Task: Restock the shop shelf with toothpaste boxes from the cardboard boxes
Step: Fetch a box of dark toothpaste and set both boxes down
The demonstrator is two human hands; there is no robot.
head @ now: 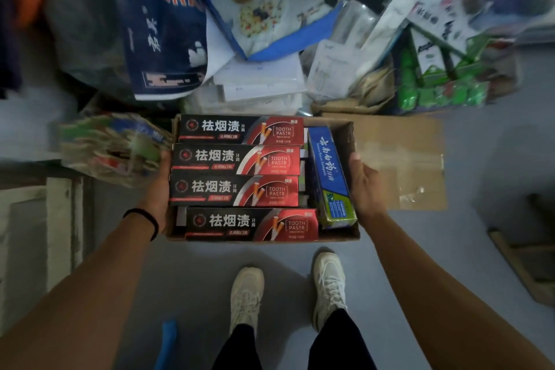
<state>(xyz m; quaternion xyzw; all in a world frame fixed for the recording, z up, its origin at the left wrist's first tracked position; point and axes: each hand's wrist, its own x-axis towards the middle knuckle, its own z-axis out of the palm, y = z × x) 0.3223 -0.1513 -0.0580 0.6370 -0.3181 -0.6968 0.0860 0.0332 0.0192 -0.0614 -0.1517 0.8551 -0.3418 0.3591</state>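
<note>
A brown cardboard box (350, 132) hangs in front of me above the floor, carried between both hands. Several black-and-red toothpaste boxes (237, 159) lie flat in a stack of rows inside it. A blue-and-green toothpaste box (329, 177) leans lengthwise along its right wall. My left hand (159, 189) grips the box's left side, its fingers hidden under or behind the cardboard. My right hand (365, 189) grips the right side, thumb on the rim.
A heap of packaged goods (270, 24) and a dark printed bag (162, 33) fill the floor ahead. A flattened carton (402, 159) lies to the right, a bundle of packs (111, 147) at the left. My two shoes (288, 288) stand on grey floor below the box.
</note>
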